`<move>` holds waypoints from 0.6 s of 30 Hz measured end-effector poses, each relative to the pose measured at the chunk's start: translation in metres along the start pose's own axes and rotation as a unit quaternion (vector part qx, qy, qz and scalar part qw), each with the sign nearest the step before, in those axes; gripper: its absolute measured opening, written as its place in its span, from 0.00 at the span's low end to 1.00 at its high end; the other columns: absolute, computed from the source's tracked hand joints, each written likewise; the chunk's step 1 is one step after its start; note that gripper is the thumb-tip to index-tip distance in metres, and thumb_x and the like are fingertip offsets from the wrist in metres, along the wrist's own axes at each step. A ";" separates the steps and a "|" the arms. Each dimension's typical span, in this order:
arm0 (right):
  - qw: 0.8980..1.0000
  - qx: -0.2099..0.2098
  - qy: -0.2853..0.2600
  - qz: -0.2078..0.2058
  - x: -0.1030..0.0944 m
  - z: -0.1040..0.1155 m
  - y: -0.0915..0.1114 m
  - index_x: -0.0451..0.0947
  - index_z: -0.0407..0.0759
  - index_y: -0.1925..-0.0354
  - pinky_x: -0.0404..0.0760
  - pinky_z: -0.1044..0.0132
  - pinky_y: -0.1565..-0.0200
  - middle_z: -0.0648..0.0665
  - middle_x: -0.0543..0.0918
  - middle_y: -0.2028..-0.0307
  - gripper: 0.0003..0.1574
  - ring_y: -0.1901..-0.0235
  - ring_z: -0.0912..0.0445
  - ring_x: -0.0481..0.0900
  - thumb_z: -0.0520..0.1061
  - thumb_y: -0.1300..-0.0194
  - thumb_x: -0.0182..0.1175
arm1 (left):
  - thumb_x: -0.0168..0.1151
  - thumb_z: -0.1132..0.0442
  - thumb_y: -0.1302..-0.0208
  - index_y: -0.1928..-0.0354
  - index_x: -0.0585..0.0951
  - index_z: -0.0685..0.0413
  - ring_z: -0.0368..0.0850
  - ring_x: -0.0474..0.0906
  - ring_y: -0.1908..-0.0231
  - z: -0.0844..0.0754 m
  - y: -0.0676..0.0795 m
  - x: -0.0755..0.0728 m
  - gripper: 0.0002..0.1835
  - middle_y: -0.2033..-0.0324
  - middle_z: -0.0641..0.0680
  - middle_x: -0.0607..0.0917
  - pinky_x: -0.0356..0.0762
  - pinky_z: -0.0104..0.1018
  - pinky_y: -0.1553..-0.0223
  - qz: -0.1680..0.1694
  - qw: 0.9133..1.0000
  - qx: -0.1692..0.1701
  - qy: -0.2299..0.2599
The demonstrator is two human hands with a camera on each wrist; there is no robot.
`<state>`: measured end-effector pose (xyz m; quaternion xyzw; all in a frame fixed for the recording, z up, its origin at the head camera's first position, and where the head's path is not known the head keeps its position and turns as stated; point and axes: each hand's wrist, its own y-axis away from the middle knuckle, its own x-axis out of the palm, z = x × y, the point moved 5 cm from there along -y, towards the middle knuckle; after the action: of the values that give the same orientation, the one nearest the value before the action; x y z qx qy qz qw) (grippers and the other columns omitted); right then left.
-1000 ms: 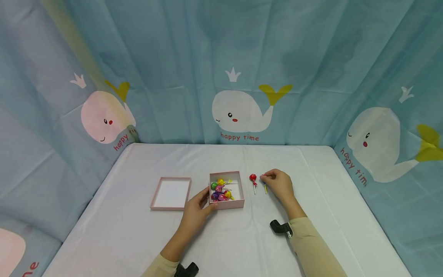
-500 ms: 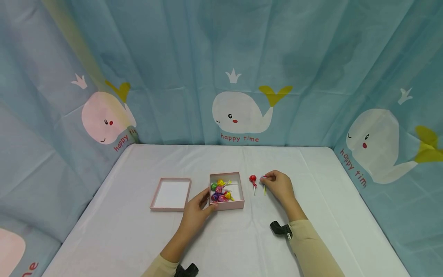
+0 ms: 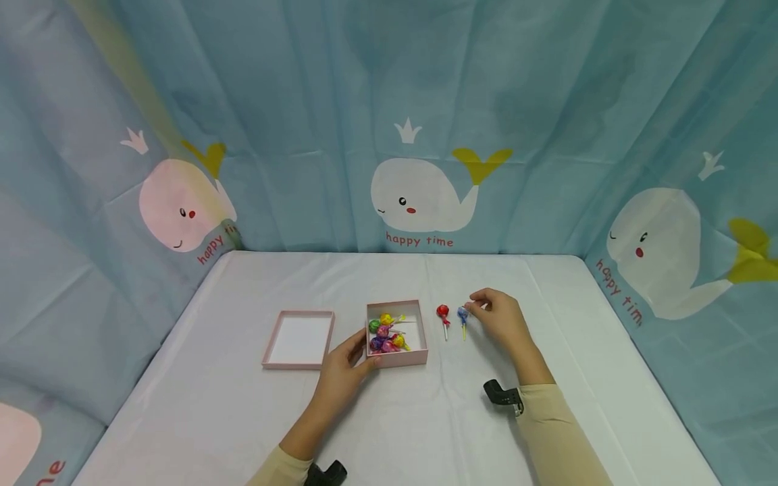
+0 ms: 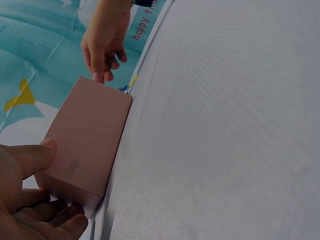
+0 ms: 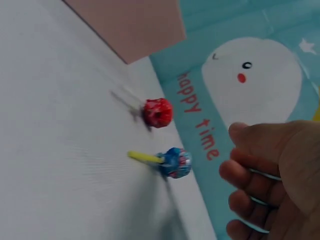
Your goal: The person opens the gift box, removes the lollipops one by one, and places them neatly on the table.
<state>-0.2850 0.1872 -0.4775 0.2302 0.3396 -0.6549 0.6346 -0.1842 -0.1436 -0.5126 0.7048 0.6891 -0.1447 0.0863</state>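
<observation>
With thumb on the front wall and fingers along the left side, my left hand (image 3: 340,378) grips a pink box (image 3: 398,360). Inside the box lie several wrapped lollipops (image 3: 385,343) in yellow, green, pink and purple. To its right, a red lollipop (image 3: 443,311) and a blue lollipop (image 3: 462,314) with a yellow stick lie side by side on the table. My right hand (image 3: 503,322) hovers just right of the blue lollipop, fingers loosely bent. In the right wrist view a gap separates that hand (image 5: 270,180) from the blue lollipop (image 5: 176,162).
A shallow pink-rimmed lid (image 3: 299,341) with a white inside lies left of the box. White cloth covers the table (image 3: 401,432). A teal curtain (image 3: 304,135) printed with whales rises behind and at both sides.
My right hand has let go of the blue lollipop and moved slightly up and right, baring its head. The left hand and the box have stayed in place.
</observation>
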 end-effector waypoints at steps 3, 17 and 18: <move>0.999 -0.044 0.006 -0.005 -0.006 0.009 -0.001 0.86 0.41 0.50 0.80 0.56 0.56 0.45 0.88 0.58 0.16 0.58 0.48 0.80 0.50 0.31 0.69 | 0.75 0.61 0.38 0.27 0.70 0.61 0.57 0.71 0.30 0.000 0.000 0.000 0.39 0.28 0.59 0.72 0.75 0.39 0.34 -0.002 1.000 -0.006 -0.001; 0.988 -0.156 -0.009 -0.015 -0.012 0.064 0.009 0.88 0.48 0.54 0.82 0.47 0.44 0.50 0.88 0.55 0.11 0.47 0.51 0.77 0.48 0.35 0.72 | 0.74 0.60 0.37 0.27 0.70 0.60 0.57 0.70 0.30 0.001 0.000 0.000 0.38 0.28 0.59 0.72 0.73 0.40 0.33 0.001 1.000 -0.004 0.002; 0.986 -0.168 -0.013 -0.015 -0.012 0.068 0.010 0.88 0.48 0.55 0.82 0.47 0.43 0.50 0.88 0.55 0.10 0.47 0.51 0.78 0.47 0.35 0.72 | 0.74 0.60 0.37 0.27 0.70 0.60 0.57 0.70 0.30 0.001 0.000 0.000 0.38 0.28 0.59 0.72 0.73 0.41 0.33 0.001 1.000 -0.004 0.001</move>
<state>-0.2656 0.1453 -0.4249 0.1066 0.4401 -0.6012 0.6584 -0.1844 -0.1435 -0.5132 0.7054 0.6890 -0.1409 0.0884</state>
